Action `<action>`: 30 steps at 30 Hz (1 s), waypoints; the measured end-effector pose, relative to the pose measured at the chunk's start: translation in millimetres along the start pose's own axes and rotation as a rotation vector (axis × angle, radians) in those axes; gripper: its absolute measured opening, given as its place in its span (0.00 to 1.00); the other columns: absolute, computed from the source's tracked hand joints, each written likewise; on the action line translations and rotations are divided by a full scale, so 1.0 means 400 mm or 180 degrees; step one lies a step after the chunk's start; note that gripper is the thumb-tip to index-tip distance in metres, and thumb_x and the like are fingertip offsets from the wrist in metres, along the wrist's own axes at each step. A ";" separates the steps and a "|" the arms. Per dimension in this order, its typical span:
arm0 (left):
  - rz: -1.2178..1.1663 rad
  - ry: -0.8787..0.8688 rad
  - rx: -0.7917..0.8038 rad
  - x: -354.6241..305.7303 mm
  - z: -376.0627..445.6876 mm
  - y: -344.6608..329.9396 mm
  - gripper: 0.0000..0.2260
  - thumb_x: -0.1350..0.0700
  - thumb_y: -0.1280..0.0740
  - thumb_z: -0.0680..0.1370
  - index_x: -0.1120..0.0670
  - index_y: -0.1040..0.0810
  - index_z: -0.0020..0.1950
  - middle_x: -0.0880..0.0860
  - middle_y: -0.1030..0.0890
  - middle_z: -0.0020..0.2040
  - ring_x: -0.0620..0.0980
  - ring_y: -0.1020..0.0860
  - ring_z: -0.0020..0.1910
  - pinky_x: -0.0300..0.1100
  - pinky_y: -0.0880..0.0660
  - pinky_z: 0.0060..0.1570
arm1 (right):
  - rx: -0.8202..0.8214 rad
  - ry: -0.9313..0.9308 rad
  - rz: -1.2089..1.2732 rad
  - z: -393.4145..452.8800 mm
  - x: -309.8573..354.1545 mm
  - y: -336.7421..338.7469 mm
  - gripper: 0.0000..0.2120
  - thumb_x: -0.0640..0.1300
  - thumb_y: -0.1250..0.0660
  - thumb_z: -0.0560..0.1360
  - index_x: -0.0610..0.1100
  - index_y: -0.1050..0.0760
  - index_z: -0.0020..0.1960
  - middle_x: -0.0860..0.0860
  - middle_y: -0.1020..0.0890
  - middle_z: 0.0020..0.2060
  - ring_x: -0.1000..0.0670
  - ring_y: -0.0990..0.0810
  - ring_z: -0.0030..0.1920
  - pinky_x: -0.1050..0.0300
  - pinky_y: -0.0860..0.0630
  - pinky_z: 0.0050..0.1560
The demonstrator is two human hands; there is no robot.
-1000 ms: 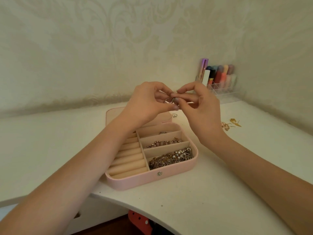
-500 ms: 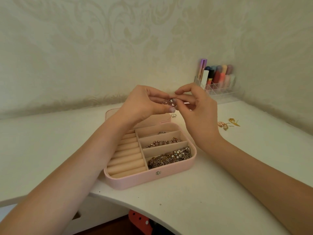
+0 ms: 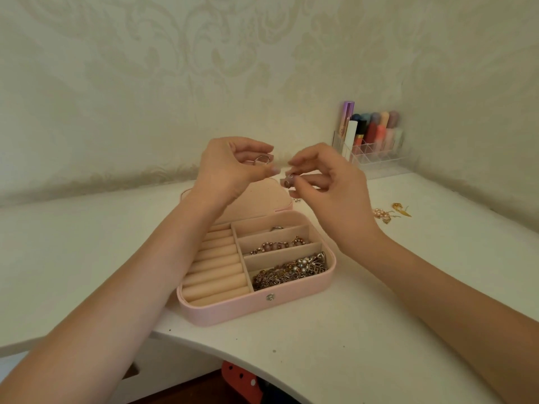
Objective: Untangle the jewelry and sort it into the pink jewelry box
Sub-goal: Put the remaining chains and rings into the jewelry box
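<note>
The open pink jewelry box (image 3: pixel 239 309) lies on the white table, lid flat behind it. Its left side has ring rolls. Its right compartments hold a silver ring (image 3: pixel 277 228), a beaded bracelet (image 3: pixel 277 245) and a heap of chains (image 3: pixel 288 272). Above the lid, my left hand (image 3: pixel 233 167) holds a silver ring (image 3: pixel 261 160) inside its curled fingers. My right hand (image 3: pixel 326 182) pinches a small silver piece (image 3: pixel 288 181) at its fingertips. The two hands are a little apart.
Loose gold and pearl jewelry (image 3: pixel 388 214) lies on the table to the right. A tiny piece (image 3: pixel 297 200) sits by the lid. A clear organizer with lipsticks (image 3: pixel 370 141) stands in the back corner. The table's curved front edge (image 3: pixel 262 357) runs below the box.
The hands, which were together working on one joined cluster, have pulled apart. Each now holds a separate piece. The left hand moved left.
</note>
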State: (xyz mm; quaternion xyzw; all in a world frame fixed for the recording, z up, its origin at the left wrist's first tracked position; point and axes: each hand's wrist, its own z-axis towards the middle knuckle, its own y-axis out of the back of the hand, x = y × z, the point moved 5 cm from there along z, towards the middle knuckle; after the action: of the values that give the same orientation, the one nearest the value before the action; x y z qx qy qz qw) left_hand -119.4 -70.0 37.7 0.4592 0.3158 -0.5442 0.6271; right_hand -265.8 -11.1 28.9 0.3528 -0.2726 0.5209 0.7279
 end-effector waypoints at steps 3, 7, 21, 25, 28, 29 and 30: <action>-0.0008 -0.0008 -0.0037 -0.001 -0.002 0.003 0.15 0.65 0.24 0.66 0.59 0.19 0.51 0.53 0.17 0.42 0.42 0.21 0.35 0.33 0.22 0.43 | 0.0377 0.0170 -0.0531 -0.003 0.002 -0.014 0.06 0.34 0.30 0.71 0.44 0.22 0.44 0.55 0.17 0.36 0.58 0.17 0.40 0.69 0.26 0.40; -0.0085 -0.0001 0.0036 -0.001 -0.003 -0.003 0.15 0.65 0.24 0.66 0.59 0.19 0.52 0.54 0.16 0.44 0.42 0.20 0.37 0.34 0.21 0.44 | 0.0618 0.0210 -0.1055 -0.007 -0.011 -0.024 0.06 0.42 0.27 0.69 0.50 0.22 0.39 0.54 0.16 0.37 0.58 0.20 0.43 0.64 0.30 0.41; 0.0201 -0.0467 0.0660 -0.022 -0.013 -0.048 0.23 0.63 0.22 0.63 0.49 0.22 0.54 0.46 0.15 0.42 0.37 0.22 0.36 0.32 0.25 0.43 | 0.0157 -0.1267 0.0326 0.020 -0.055 0.041 0.07 0.46 0.31 0.74 0.44 0.25 0.49 0.50 0.15 0.38 0.54 0.17 0.38 0.62 0.22 0.42; 0.0406 -0.0644 0.0760 -0.032 -0.017 -0.054 0.32 0.62 0.22 0.63 0.45 0.27 0.63 0.43 0.15 0.42 0.35 0.22 0.42 0.29 0.29 0.45 | 0.0468 -0.1656 0.1091 0.006 -0.057 0.006 0.09 0.45 0.31 0.74 0.43 0.25 0.52 0.49 0.17 0.35 0.50 0.17 0.39 0.61 0.21 0.44; 0.0425 -0.0690 0.0908 -0.034 -0.020 -0.058 0.35 0.61 0.21 0.62 0.43 0.30 0.64 0.38 0.16 0.44 0.39 0.22 0.50 0.30 0.29 0.46 | 0.0418 -0.1753 0.1260 0.006 -0.064 0.009 0.08 0.40 0.31 0.73 0.41 0.23 0.52 0.48 0.17 0.37 0.52 0.18 0.38 0.61 0.22 0.45; 0.0411 -0.0711 0.0970 -0.035 -0.021 -0.059 0.36 0.59 0.21 0.62 0.41 0.31 0.64 0.37 0.17 0.46 0.40 0.22 0.51 0.30 0.28 0.46 | 0.0405 -0.1760 0.1217 0.007 -0.068 0.012 0.06 0.39 0.31 0.73 0.41 0.23 0.50 0.48 0.16 0.38 0.53 0.18 0.38 0.61 0.22 0.47; 0.0385 -0.0733 0.1008 -0.036 -0.023 -0.060 0.37 0.58 0.21 0.61 0.39 0.32 0.64 0.38 0.17 0.49 0.40 0.22 0.52 0.32 0.28 0.46 | 0.0380 -0.1751 0.1129 0.008 -0.071 0.017 0.04 0.38 0.31 0.73 0.41 0.22 0.48 0.47 0.16 0.38 0.54 0.18 0.38 0.61 0.22 0.47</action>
State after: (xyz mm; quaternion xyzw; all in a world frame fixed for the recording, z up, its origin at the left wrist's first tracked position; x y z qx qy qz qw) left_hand -144.7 -55.6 41.6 0.5050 0.1244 -0.5973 0.6105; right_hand -280.9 -28.2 10.7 0.4693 -0.4852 0.5398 0.5030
